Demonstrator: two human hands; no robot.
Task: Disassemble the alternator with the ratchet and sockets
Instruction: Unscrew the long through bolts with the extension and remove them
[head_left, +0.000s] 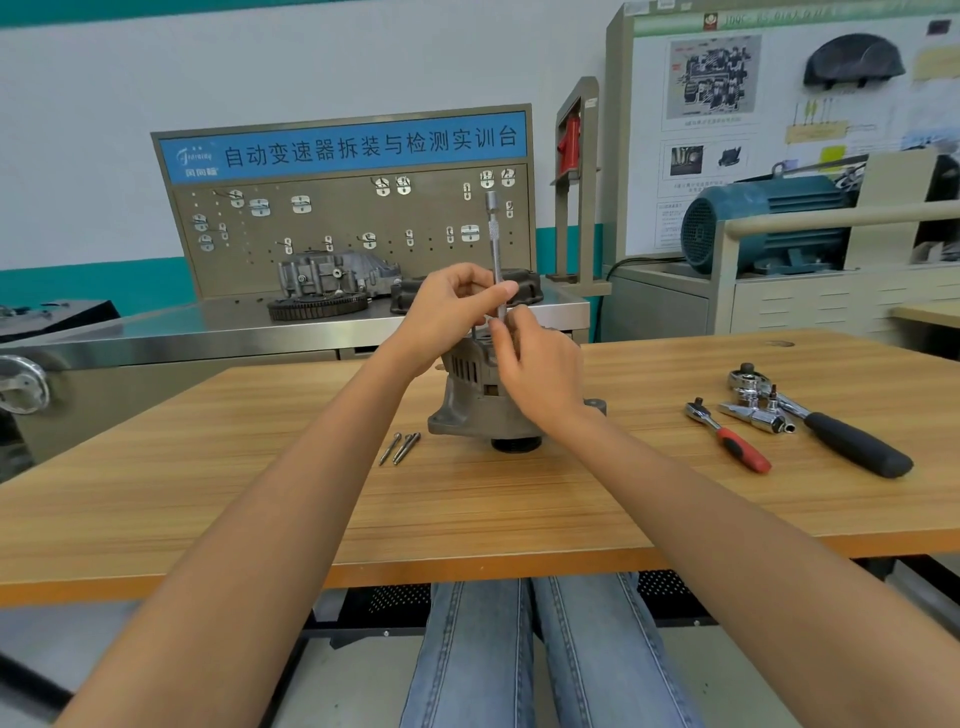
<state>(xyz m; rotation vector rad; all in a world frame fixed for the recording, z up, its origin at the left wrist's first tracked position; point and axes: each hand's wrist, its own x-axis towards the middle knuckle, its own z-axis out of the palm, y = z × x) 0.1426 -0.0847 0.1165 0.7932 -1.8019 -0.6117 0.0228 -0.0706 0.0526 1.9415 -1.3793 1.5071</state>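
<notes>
A grey alternator stands on the wooden table, pulley end down. A slim extension bar stands upright on its top. My left hand pinches the bar's middle between thumb and fingers. My right hand pinches the bar lower down, close to the alternator's top, and hides the right side of the housing. Three long bolts lie on the table just left of the alternator.
At the right lie a red-handled ratchet, a chrome socket adapter and a large black-handled ratchet. Behind the table stands a steel bench with a pegboard, gearbox parts and a teal motor.
</notes>
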